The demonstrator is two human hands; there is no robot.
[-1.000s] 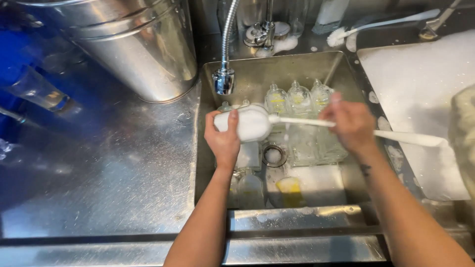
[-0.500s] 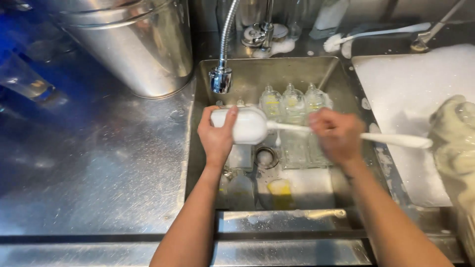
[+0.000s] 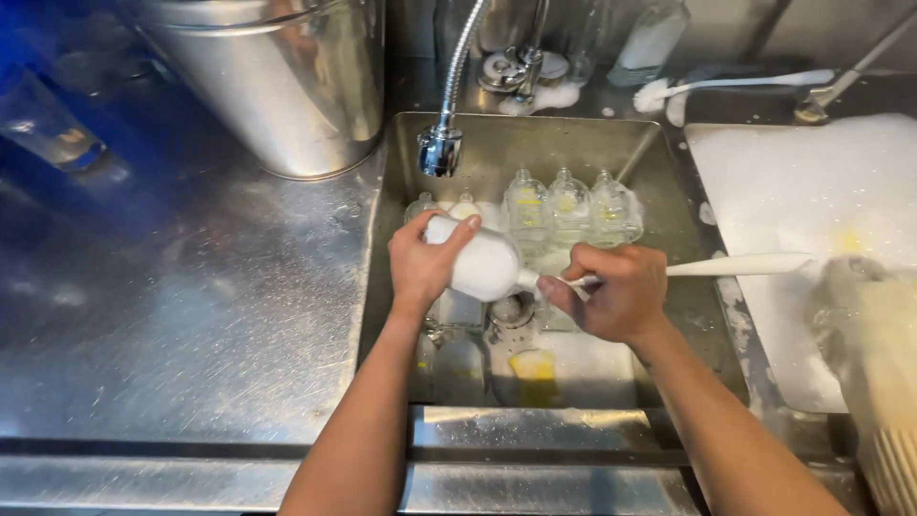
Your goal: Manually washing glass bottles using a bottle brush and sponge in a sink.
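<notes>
My left hand grips a soapy white bottle lying on its side over the steel sink. My right hand holds a long white bottle brush by its handle, with the brush end pushed into the bottle's mouth. The two hands are close together above the middle of the sink. Several clear bottles lie in a row in the basin just beyond my hands.
A flexible faucet hangs over the sink's far left corner. A large steel pot stands on the counter at left. A foam-covered white board lies to the right, with another white brush behind it. A yellow sponge rests in the basin.
My right hand has slid along the brush handle toward the bottle, pushing the brush deeper in. The left hand keeps the bottle in about the same place.
</notes>
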